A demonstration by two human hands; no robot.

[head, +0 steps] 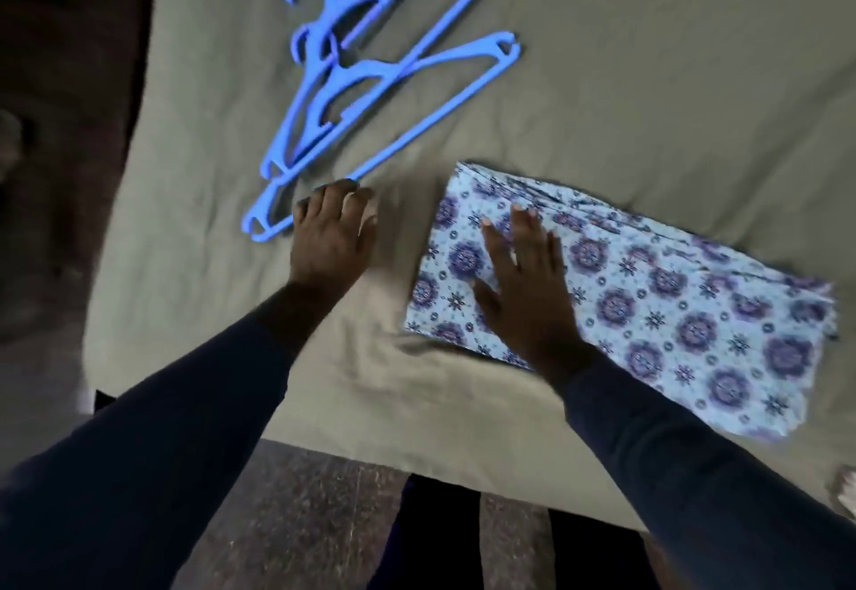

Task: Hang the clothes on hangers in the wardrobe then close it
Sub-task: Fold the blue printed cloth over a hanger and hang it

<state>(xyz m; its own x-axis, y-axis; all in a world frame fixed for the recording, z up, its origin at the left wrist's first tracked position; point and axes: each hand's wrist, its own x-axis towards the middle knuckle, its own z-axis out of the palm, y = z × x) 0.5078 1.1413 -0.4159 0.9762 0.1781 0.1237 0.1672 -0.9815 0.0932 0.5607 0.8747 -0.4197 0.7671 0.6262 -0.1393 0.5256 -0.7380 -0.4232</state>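
left grip [331,228] curled at blue hangers [317,80], hold unclear, right grip [523,284] flat on folded cloth [671,311]

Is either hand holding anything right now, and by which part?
Right hand lies flat on the folded cloth, gripping nothing. Left hand curls over the bottom bar of the near hanger, by its corner; a closed grip cannot be told.

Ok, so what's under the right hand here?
The right hand lies flat, fingers straight, on a folded blue patterned cloth, which rests on the beige sheet. The cloth's inner layers and the sheet beneath it are covered.
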